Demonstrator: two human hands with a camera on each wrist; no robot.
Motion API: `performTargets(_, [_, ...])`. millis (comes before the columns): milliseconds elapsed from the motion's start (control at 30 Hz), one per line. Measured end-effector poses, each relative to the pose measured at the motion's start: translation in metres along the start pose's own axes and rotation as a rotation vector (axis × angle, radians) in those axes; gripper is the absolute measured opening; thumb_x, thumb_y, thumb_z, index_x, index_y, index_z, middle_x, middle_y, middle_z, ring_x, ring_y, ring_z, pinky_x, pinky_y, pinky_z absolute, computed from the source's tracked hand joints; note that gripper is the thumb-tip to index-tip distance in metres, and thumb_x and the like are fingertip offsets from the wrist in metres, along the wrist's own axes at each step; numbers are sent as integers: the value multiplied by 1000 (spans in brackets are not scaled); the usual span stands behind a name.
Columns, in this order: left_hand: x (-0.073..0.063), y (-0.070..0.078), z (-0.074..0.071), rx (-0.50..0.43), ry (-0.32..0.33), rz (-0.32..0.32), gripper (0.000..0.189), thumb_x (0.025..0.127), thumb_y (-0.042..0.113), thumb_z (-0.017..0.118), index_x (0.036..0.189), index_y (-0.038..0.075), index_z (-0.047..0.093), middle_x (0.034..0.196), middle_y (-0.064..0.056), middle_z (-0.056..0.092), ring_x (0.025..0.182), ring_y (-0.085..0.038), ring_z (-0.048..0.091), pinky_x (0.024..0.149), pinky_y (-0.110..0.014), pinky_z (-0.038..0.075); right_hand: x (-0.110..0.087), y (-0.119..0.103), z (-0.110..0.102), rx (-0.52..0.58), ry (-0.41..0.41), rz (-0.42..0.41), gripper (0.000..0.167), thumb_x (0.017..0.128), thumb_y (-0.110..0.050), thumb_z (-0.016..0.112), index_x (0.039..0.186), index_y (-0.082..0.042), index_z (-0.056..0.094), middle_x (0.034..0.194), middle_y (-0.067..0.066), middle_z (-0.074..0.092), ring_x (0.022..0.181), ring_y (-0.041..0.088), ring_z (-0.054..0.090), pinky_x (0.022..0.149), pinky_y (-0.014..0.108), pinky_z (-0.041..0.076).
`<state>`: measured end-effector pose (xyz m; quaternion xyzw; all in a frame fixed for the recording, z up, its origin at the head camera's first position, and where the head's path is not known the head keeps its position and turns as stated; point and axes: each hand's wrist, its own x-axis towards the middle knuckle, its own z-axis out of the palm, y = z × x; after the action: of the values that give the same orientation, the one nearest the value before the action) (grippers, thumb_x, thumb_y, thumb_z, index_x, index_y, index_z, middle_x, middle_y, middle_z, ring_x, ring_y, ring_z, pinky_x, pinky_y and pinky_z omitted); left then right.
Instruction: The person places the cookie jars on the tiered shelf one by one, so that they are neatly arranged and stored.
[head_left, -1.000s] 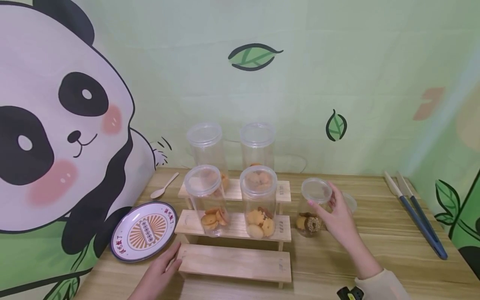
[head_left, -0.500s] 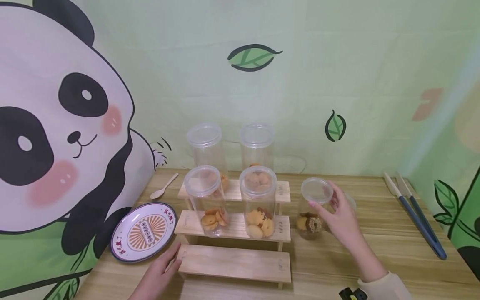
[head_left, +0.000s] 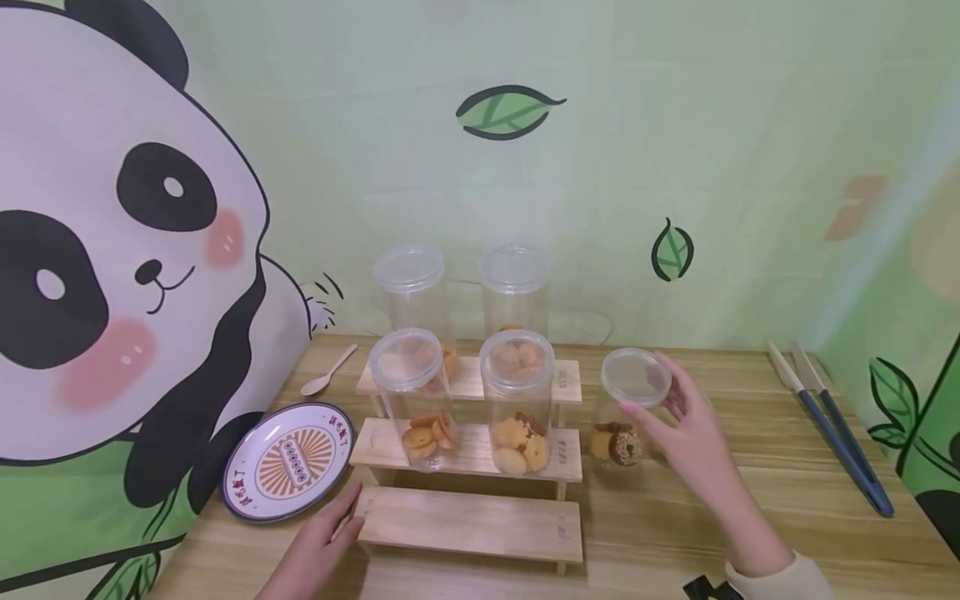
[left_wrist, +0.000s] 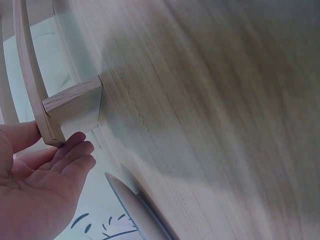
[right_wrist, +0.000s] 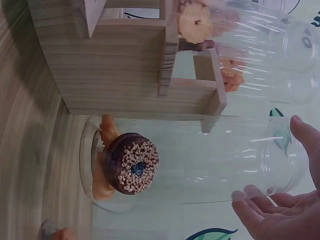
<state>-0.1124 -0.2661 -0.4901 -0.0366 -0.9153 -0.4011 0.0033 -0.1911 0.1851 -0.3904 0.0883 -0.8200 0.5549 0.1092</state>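
Pale green cloth backdrop (head_left: 585, 183) printed with leaves and a large panda (head_left: 90, 292) rises behind a wood-grain table (head_left: 750, 400), seen from the head camera. At the middle stands a three-tier wooden stand (head_left: 465, 521); four clear lidded jars (head_left: 517, 404) of cookies (head_left: 517, 450) sit on its upper two tiers, two on each. To the left are a white plate (head_left: 240, 467) with a blue rim and, behind it, a small spoon (head_left: 328, 372); at far right lie blue-handled tongs (head_left: 832, 433). The person's hands are well apart. The left hand (head_left: 322, 537) grips the left end of the lowest tier, and the right hand (head_left: 686, 425) holds a fifth jar (head_left: 611, 412) by its top, just right of the stand. From the left wrist, the tier's end lies between the left hand's fingers, with the plate edge-on nearby. From the right wrist, that jar appears sideways: thumb and fingertips hold opposite sides near its lid, and a nut-topped dark ring-shaped treat (right_wrist: 132, 165) sits near its base, among pale orange pieces (right_wrist: 104, 187).
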Motion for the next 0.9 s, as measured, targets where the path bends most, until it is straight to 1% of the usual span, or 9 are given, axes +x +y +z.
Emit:
performTargets(167, [1,-1,1,5,22,33,47,97,7,56,138,-11,43,140,-27,44,129,-39,41,107,-50,31,-6,-11,-4,-18,6,-15,87,84,-26,76,152,-9,25,145,27,36,129,42,41,104,50,37])
performTargets(267, [1,-1,0,4,25,39,47,97,7,56,138,-11,43,140,-27,44,129,-39,40,107,-50,30,-10,-16,-6,-36,8,-28,88,84,-26,75,153,-12,23,146,26,35,129,41,41,103,46,38])
performTargets(300, [1,-1,0,4,23,36,47,97,8,56,138,-11,42,140,-27,44,129,-39,40,108,-50,30,-11,-18,-7,-40,8,-31,87,85,-26,75,154,-14,23,147,25,35,129,41,42,103,43,39])
performTargets(400, [1,-1,0,1,12,23,48,98,9,56,139,-10,42,141,-26,43,130,-38,40,108,-49,30,-16,-23,-8,-48,16,-48,85,85,-25,75,153,-17,25,147,23,37,128,39,43,101,25,41])
performTargets(467, [1,-1,0,-1,7,15,48,98,10,56,139,-10,41,141,-26,43,130,-38,39,108,-49,30,-19,-27,-9,-46,22,-55,83,85,-24,75,153,-20,27,147,21,38,128,38,44,96,14,40])
performTargets(533, [1,-1,0,-2,7,16,48,98,10,56,139,-10,41,141,-26,43,130,-38,40,108,-49,30,-23,-31,-9,-37,31,-64,81,85,-22,75,152,-21,29,146,19,39,127,36,45,92,8,39])
performTargets(700, [-1,-2,1,-3,20,37,47,97,8,56,138,-11,42,140,-26,44,129,-38,41,107,-50,31,-31,-38,-12,-37,45,-69,79,85,-20,76,150,-25,32,144,16,43,126,34,46,91,9,41])
performTargets(800, [0,-2,1,-9,15,32,48,97,8,56,138,-11,42,140,-26,44,129,-38,41,107,-50,31,-36,-43,-15,-42,52,-77,79,84,-17,77,149,-26,34,143,15,45,126,32,47,92,10,41])
performTargets(900, [0,-1,0,-15,4,16,48,97,8,56,139,-10,42,141,-26,43,129,-38,40,107,-50,32,-42,-47,-17,-73,62,-90,79,82,-16,78,148,-28,37,142,11,47,125,22,49,93,10,41])
